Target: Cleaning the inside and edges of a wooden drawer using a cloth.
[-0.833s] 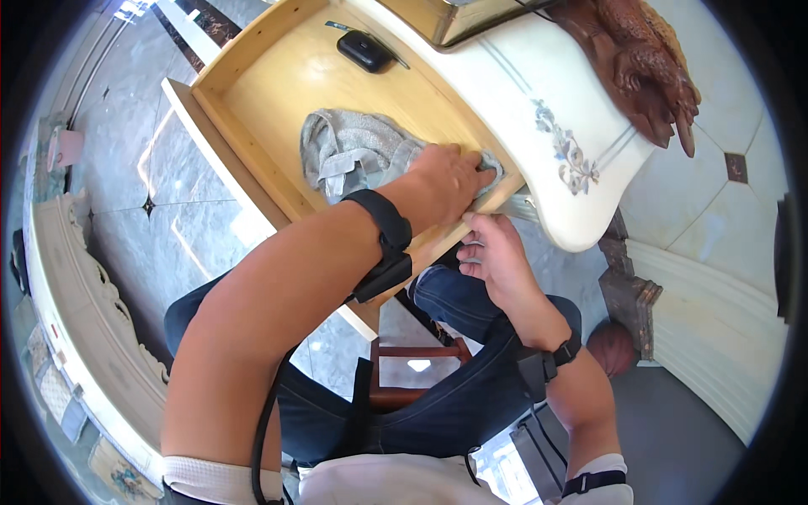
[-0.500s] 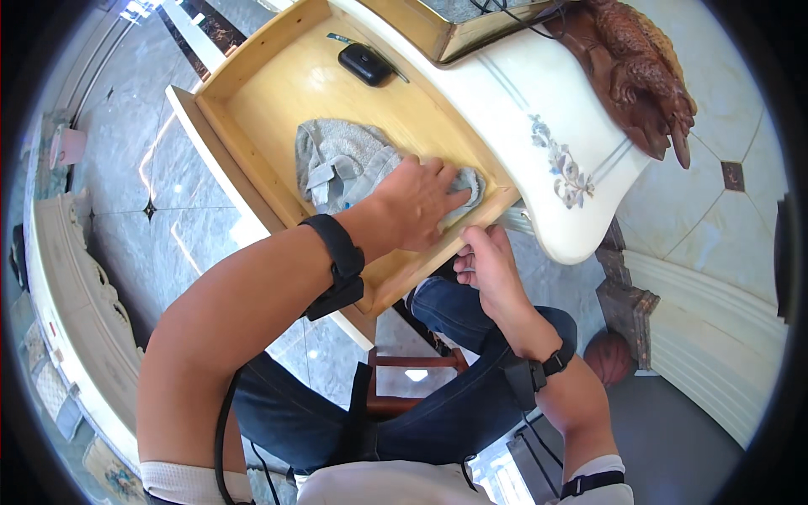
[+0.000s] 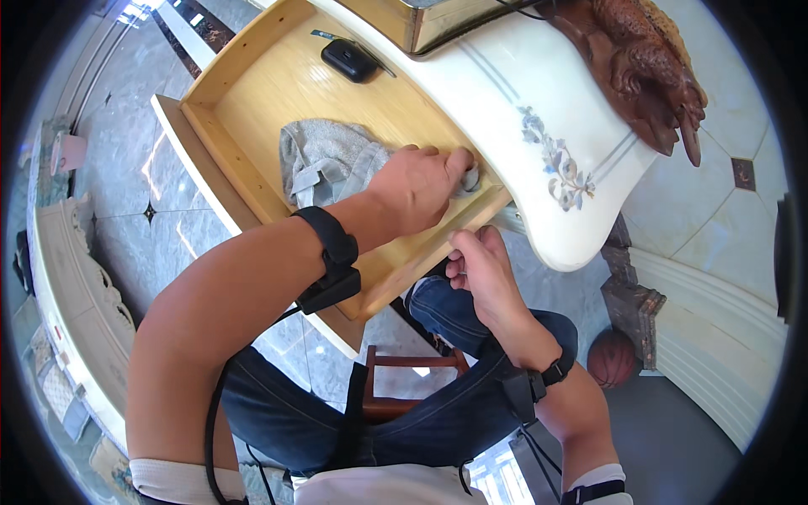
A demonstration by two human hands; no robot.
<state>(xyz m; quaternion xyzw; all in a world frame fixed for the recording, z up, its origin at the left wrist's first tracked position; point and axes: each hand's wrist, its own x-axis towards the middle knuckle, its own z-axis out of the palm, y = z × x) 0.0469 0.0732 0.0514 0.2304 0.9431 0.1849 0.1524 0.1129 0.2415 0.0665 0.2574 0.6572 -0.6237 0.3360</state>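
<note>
A grey cloth lies crumpled in an open light wooden drawer. My left hand presses on the cloth's right end, fingers curled over it, in the drawer's near right corner. My right hand is just below that corner, with its fingers curled against the underside of the drawer's edge. Both wrists carry black straps.
A small black case lies at the drawer's far end. The drawer belongs to a white table bearing a carved brown wooden figure and a metal box. A wooden stool, a brown ball and a glossy tiled floor lie below.
My left hand drew the cloth back a little, then pushed it again toward the drawer's right corner. My right hand stayed at the drawer's edge.
</note>
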